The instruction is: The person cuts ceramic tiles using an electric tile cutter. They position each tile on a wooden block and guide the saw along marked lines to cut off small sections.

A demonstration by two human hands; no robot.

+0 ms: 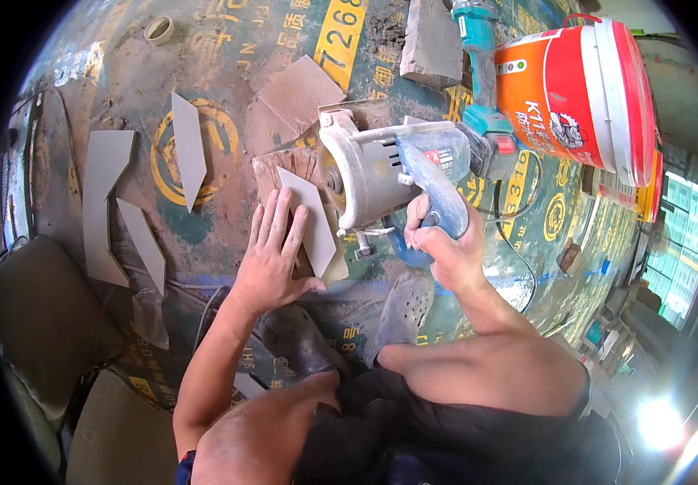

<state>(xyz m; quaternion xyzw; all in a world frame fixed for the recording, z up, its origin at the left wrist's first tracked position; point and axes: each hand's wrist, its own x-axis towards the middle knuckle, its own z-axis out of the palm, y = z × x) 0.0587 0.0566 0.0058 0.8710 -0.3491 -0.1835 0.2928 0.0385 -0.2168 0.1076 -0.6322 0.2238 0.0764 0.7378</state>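
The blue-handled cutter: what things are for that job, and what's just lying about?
Probably for the job:
blue-handled cutter, in right hand
grey tile, under left hand

Seemingly just lying about:
beige ring
orange bucket
teal power tool

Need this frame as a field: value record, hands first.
left hand: open, fingers at a pale tile piece
right hand: gripping a handheld saw by its blue handle
blade contact: cannot tell
further left: long angular piece, two slimmer pieces
far right: red-orange bucket
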